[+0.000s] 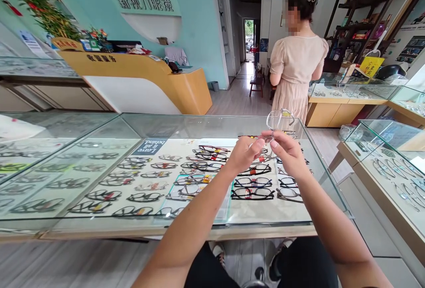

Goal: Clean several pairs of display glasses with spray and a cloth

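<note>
A pair of thin-rimmed eyeglasses (275, 120) is held up over the glass counter, one lens raised and tilted away from me. My left hand (245, 154) pinches its lower part from the left, thumb pressed against it. From the right, my right hand (288, 151) closes its thumb and fingers on the same frame near the bridge. Both hands meet there, and the fingers partly hide the lower lens. Beneath them, inside the glass display case (212, 124), lie rows of spectacles (252, 182), several with red or yellow tags.
A person in a beige dress (295, 66) stands beyond the case, facing away. Another glass case (392, 168) with frames is at right. An orange reception desk (133, 71) is behind at left. A small stool (257, 80) stands near the doorway. My legs are under the counter's front edge.
</note>
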Tool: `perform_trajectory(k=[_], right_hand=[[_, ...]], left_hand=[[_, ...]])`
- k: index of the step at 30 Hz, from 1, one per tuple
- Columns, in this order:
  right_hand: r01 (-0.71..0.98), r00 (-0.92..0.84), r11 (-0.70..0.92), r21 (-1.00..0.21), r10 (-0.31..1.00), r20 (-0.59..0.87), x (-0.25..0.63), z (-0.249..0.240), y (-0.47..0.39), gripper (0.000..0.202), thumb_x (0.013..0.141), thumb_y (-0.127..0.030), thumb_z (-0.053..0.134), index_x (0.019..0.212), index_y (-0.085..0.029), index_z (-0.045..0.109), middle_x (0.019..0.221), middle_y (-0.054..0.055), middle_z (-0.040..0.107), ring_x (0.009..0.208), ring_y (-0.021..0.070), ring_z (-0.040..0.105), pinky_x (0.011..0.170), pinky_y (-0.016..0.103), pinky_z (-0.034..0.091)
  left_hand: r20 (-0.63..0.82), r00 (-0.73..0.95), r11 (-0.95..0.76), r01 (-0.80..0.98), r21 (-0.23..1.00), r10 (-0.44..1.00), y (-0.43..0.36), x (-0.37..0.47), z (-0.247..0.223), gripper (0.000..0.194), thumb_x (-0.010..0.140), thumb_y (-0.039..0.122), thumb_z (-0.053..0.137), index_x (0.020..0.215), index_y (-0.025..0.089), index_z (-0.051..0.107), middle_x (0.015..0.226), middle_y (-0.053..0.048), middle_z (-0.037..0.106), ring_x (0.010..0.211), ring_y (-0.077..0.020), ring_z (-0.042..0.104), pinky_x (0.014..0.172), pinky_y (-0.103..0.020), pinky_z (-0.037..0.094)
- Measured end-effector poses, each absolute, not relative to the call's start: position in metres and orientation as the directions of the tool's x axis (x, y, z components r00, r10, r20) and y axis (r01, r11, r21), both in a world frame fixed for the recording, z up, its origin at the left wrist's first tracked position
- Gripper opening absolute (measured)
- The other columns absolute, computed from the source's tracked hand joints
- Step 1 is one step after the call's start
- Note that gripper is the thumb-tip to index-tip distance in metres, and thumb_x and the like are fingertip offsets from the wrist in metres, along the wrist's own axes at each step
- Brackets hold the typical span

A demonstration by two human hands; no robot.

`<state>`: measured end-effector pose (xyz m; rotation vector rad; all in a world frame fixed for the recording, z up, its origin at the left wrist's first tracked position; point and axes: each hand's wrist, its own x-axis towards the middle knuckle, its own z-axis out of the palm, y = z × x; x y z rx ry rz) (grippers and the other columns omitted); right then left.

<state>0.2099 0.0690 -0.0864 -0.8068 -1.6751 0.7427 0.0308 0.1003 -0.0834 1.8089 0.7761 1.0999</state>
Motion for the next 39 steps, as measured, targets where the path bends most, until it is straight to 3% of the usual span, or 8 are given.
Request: perform_trajectory(k=[5,7,12,14,18,22,30,39], right_hand=[[0.071,-0.171,0.597,-0.799,0.797,0.58,0.212,-0.082,0.068,0.043,0.103,-0.066,0.065,0.125,-0.031,0.078,0.125,0.006,0.085,0.119,0.0246,0.078,0.108,0.046,0.06],[0.039,-0.157,0.596,-0.802,0.796,0.584,0.213,-0.08,0.068,0.04,0.103,-0.064,0.067,0.123,-0.032,0.079,0.123,0.005,0.086,0.118,0.0234,0.077,0.107,0.044,0.059],[0.007,-0.15,0.57,-0.822,0.813,0.563,0.214,-0.078,0.069,0.04,0.101,-0.065,0.069,0.122,-0.033,0.08,0.122,0.005,0.086,0.117,0.0237,0.077,0.107,0.045,0.056],[0.011,-0.15,0.565,-0.825,0.816,0.558,0.213,-0.079,0.069,0.042,0.1,-0.067,0.069,0.121,-0.033,0.081,0.121,0.005,0.086,0.116,0.0243,0.076,0.105,0.045,0.056],[0.023,-0.142,0.555,-0.832,0.825,0.547,0.213,-0.08,0.071,0.043,0.098,-0.069,0.07,0.119,-0.033,0.082,0.121,0.005,0.086,0.114,0.025,0.076,0.103,0.044,0.055],[0.025,-0.153,0.554,-0.832,0.825,0.544,0.214,-0.082,0.074,0.045,0.098,-0.069,0.07,0.121,-0.033,0.082,0.12,0.005,0.086,0.114,0.0253,0.076,0.102,0.044,0.054],[0.01,-0.162,0.549,-0.836,0.825,0.541,0.213,-0.087,0.078,0.044,0.098,-0.069,0.071,0.122,-0.033,0.082,0.121,0.005,0.086,0.116,0.025,0.075,0.105,0.043,0.053],[0.029,-0.164,0.55,-0.835,0.826,0.539,0.214,-0.087,0.08,0.045,0.098,-0.07,0.069,0.121,-0.033,0.082,0.122,0.006,0.085,0.117,0.0263,0.076,0.106,0.045,0.053]], left_hand=[[0.388,0.403,-0.44,0.039,0.897,0.829,0.095,0.022,-0.071,0.085,0.083,0.101,0.039,0.045,0.025,0.045,0.043,-0.001,0.042,0.047,-0.0144,0.04,0.055,-0.034,0.033],[0.398,0.361,-0.439,0.036,0.898,0.843,0.091,0.009,-0.063,0.08,0.084,0.097,0.044,0.05,0.025,0.048,0.048,-0.001,0.046,0.051,-0.0151,0.043,0.057,-0.034,0.035],[0.38,0.152,-0.402,0.164,0.901,0.912,0.09,-0.046,-0.051,0.031,0.079,0.05,0.07,0.069,0.023,0.059,0.07,-0.002,0.062,0.07,-0.0188,0.054,0.071,-0.034,0.043],[0.336,0.088,-0.348,0.225,0.91,0.938,0.097,-0.076,-0.051,0.023,0.073,0.044,0.067,0.078,0.023,0.062,0.082,-0.004,0.067,0.081,-0.0218,0.059,0.078,-0.034,0.045],[0.242,-0.072,-0.178,0.486,0.855,0.968,0.112,-0.137,-0.059,0.032,0.079,0.049,0.061,0.096,0.022,0.064,0.097,-0.005,0.068,0.091,-0.0239,0.06,0.083,-0.035,0.046],[0.262,-0.169,-0.08,0.681,0.728,0.95,0.115,-0.182,-0.067,0.03,0.087,0.048,0.065,0.094,0.019,0.066,0.091,-0.001,0.059,0.09,-0.0202,0.056,0.085,-0.03,0.044],[0.153,-0.359,0.182,0.741,0.646,0.921,0.108,-0.225,-0.089,0.031,0.077,0.047,0.081,0.087,0.02,0.071,0.07,0.004,0.062,0.08,-0.0207,0.056,0.072,-0.025,0.037],[0.066,-0.415,0.303,0.755,0.581,0.907,0.113,-0.232,-0.099,0.026,0.079,0.043,0.08,0.085,0.022,0.067,0.072,0.001,0.062,0.087,-0.026,0.062,0.075,-0.025,0.04]])
